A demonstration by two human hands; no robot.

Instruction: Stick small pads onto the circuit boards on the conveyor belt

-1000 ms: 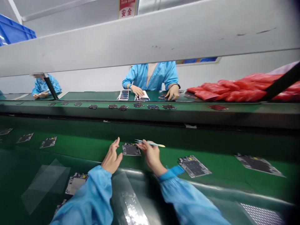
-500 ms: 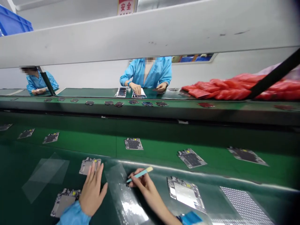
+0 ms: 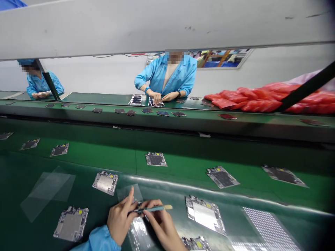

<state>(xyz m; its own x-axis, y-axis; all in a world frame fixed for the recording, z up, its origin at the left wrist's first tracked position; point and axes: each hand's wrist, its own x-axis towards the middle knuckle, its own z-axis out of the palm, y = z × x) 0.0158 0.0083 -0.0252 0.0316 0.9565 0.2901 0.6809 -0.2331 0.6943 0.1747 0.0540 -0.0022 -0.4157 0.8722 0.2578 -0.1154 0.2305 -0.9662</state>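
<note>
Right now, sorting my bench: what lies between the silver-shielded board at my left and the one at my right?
Head view: both hands, tweezers, clear film strip.

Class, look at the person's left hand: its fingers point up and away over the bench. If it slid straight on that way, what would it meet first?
Probably the clear film sheet just beyond the left hand; farther on lies the green belt, though depth is unclear.

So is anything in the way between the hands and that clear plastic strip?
Nothing visible is. The left hand already rests its fingers on the clear strip, and the right hand holds the tweezers with the tip down at the strip. The metal plates lie off to the sides, apart from both hands.
</note>
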